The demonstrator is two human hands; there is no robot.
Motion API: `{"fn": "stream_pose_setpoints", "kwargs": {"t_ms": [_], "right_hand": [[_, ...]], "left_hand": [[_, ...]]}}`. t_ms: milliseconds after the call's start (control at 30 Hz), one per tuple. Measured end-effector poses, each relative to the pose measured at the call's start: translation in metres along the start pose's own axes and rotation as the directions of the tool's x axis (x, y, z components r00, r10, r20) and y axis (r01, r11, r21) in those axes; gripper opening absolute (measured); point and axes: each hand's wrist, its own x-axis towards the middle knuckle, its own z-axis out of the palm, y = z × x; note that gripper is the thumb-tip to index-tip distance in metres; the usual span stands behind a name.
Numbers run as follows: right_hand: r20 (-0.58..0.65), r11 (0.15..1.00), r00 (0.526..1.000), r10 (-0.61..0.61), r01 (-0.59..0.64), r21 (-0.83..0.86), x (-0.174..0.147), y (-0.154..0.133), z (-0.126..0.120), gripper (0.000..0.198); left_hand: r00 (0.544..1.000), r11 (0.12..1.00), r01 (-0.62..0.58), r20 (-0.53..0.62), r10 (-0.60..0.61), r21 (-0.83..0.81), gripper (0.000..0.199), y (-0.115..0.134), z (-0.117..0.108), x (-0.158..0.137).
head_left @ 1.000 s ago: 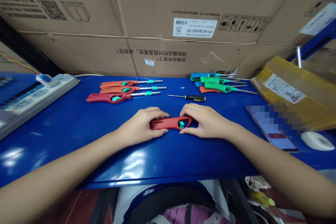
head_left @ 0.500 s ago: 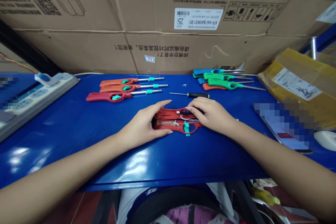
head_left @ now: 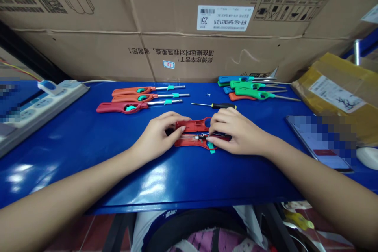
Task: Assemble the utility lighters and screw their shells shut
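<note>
Two red halves of a lighter casing lie side by side on the blue table. My left hand (head_left: 158, 132) is closed on the left end of the upper casing half (head_left: 193, 126), its thumb over the near rim. Inside the lower casing half (head_left: 189, 142) rests a clear fuel tube (head_left: 186, 137). My right hand (head_left: 236, 132) pinches a small black igniter piece (head_left: 203, 138) with a white tip, just at the right end of that tube. Thin white wires show beside it. A teal trigger (head_left: 211, 147) sits in the lower half, partly under my right fingers.
A screwdriver (head_left: 223, 106) lies beyond my hands. Three assembled lighters (head_left: 124, 97) are at the back left; several more (head_left: 249, 93) are piled at the back right. A phone (head_left: 319, 145), a yellow-taped package (head_left: 345, 94) and a power strip (head_left: 38, 104) flank the table. Cardboard (head_left: 165, 15) stands behind.
My right hand has brought the black igniter piece from the upper casing half down to the lower one. My left hand's thumb has moved up from the lower half to the upper half.
</note>
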Motion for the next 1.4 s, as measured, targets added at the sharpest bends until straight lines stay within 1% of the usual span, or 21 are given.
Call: {"fn": "stream_pose_setpoints", "kwargs": {"t_ms": [67, 133, 200, 300, 333, 400, 500, 567, 633, 700, 767, 833, 900, 967, 1067, 1200, 1267, 1400], "right_hand": [[0.082, 0.999, 0.996, -0.023, 0.025, -0.027, -0.001, -0.003, -0.001, 0.024], [0.102, 0.999, 0.995, -0.015, 0.019, -0.036, -0.002, -0.004, -0.001, 0.022], [0.088, 1.0, 0.996, 0.002, 0.0, -0.018, -0.002, -0.004, 0.001, 0.017], [0.021, 0.998, 0.999, 0.042, -0.043, 0.053, -0.002, -0.003, 0.004, 0.012], [-0.013, 0.996, 0.998, 0.057, -0.056, 0.074, -0.002, -0.003, 0.005, 0.011], [-0.091, 0.992, 0.992, 0.092, -0.083, 0.099, -0.002, -0.003, 0.005, 0.01], [-0.191, 0.983, 0.966, 0.172, -0.158, 0.09, -0.001, -0.002, 0.005, 0.009], [-0.197, 0.977, 0.957, 0.215, -0.206, 0.062, 0.0, 0.001, 0.005, 0.009], [-0.169, 0.974, 0.959, 0.227, -0.227, 0.022, 0.0, 0.004, 0.004, 0.01], [-0.154, 0.977, 0.966, 0.209, -0.213, -0.015, 0.0, 0.004, 0.004, 0.009], [-0.123, 0.987, 0.98, 0.157, -0.161, -0.024, -0.001, 0.002, 0.003, 0.017], [-0.05, 0.996, 0.995, 0.087, -0.088, -0.009, -0.001, -0.002, 0.003, 0.023], [0.034, 0.999, 0.999, 0.035, -0.035, 0.006, -0.001, -0.006, 0.005, 0.02], [0.063, 1.0, 0.998, 0.021, -0.022, 0.013, -0.001, -0.007, 0.007, 0.015], [0.006, 0.999, 0.999, 0.045, -0.046, 0.008, -0.001, -0.005, 0.01, 0.015], [-0.07, 0.998, 0.995, 0.069, -0.068, 0.004, -0.001, -0.004, 0.009, 0.011], [-0.082, 0.999, 0.996, 0.039, -0.037, 0.017, 0.0, -0.005, 0.009, 0.012], [-0.063, 0.996, 0.994, -0.088, 0.089, 0.001, 0.001, -0.009, 0.008, 0.017]], "left_hand": [[0.998, 0.999, 0.043, -0.04, -0.044, -0.015, 0.028, -0.004, -0.001, 0.001], [0.998, 0.999, 0.046, -0.053, -0.045, 0.013, 0.029, -0.007, -0.002, 0.003], [0.998, 0.997, 0.013, -0.061, -0.009, 0.073, 0.03, -0.008, -0.003, 0.004], [0.994, 0.982, -0.074, -0.067, 0.087, 0.176, 0.028, -0.004, -0.005, 0.004], [0.992, 0.975, -0.105, -0.048, 0.117, 0.193, 0.027, -0.001, -0.006, 0.004], [0.987, 0.966, -0.161, 0.027, 0.159, 0.203, 0.025, 0.004, -0.006, 0.003], [0.973, 0.956, -0.211, 0.138, 0.185, 0.202, 0.02, 0.009, -0.006, 0.001], [0.966, 0.956, -0.22, 0.18, 0.185, 0.196, 0.018, 0.01, -0.005, -0.001], [0.965, 0.961, -0.211, 0.196, 0.175, 0.181, 0.017, 0.01, -0.003, -0.002], [0.966, 0.967, -0.202, 0.192, 0.171, 0.157, 0.017, 0.01, -0.002, -0.003], [0.965, 0.969, -0.213, 0.183, 0.188, 0.128, 0.016, 0.011, -0.001, -0.004], [0.959, 0.963, -0.244, 0.178, 0.222, 0.117, 0.016, 0.012, 0.0, -0.005], [0.952, 0.952, -0.275, 0.178, 0.25, 0.131, 0.017, 0.012, 0.001, -0.006], [0.949, 0.945, -0.293, 0.162, 0.27, 0.145, 0.016, 0.012, 0.001, -0.006], [0.949, 0.942, -0.309, 0.104, 0.297, 0.13, 0.015, 0.01, 0.001, -0.006], [0.958, 0.954, -0.287, 0.036, 0.285, 0.09, 0.015, 0.009, 0.0, -0.006], [0.955, 0.952, -0.296, 0.035, 0.294, 0.072, 0.015, 0.01, 0.0, -0.006], [0.939, 0.938, -0.34, 0.08, 0.334, 0.065, 0.015, 0.014, 0.0, -0.005]]}}
